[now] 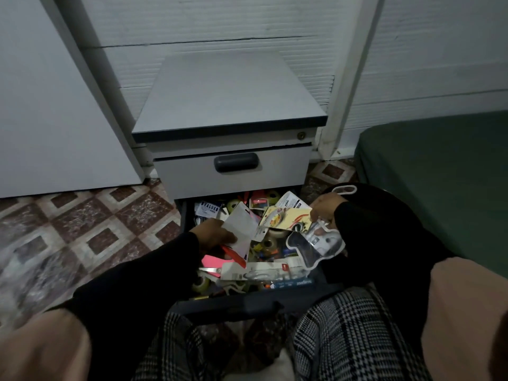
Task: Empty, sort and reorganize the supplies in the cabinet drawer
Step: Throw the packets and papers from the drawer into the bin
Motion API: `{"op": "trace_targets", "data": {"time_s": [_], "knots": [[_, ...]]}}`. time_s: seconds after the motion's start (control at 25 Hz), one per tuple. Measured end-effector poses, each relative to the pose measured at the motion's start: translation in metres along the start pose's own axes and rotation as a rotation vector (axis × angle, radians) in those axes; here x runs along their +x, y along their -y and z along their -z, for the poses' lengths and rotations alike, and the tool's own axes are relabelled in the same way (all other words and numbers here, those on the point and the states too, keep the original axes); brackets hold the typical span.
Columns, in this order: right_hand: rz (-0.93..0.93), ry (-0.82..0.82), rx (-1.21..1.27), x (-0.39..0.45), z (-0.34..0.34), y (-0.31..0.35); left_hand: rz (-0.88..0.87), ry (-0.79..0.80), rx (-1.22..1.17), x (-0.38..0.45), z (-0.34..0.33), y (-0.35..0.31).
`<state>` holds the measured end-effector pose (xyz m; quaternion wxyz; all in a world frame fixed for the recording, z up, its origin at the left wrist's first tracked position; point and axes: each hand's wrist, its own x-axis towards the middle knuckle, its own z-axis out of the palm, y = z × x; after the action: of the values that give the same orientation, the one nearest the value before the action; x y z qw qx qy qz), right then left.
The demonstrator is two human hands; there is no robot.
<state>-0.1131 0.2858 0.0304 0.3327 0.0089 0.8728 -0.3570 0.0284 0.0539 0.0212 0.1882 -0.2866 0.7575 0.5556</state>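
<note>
Fingers: our left hand pinched a white hang-card with a red strip; our right hand clutched a clear blister pack backed in white together with a yellow printed card.
Reason: we judged both were being lifted clear for sorting.
Drawer: the dark open cabinet drawer sat between our knees, full of tape rolls and silver scissors.
Cabinet: the grey pedestal cabinet stood beyond it.
Hidden: lower layers were buried, labels too dim to read.
</note>
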Motion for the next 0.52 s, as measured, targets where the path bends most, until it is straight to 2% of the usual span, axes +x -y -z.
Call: {"op": "trace_targets", "data": {"time_s": [0.2,0.32,0.52], "knots": [[0.008,-0.083,-0.003,-0.021,0.041,-0.015,-0.059,0.057,0.007,-0.004,-0.034,-0.030],[-0.019,-0.222,-0.144,-0.024,0.079,-0.027,-0.098,0.109,0.030,0.000,-0.062,-0.053],[-0.114,-0.264,-0.067,-0.011,0.131,-0.067,-0.123,0.195,0.097,0.030,-0.116,-0.085]]}}
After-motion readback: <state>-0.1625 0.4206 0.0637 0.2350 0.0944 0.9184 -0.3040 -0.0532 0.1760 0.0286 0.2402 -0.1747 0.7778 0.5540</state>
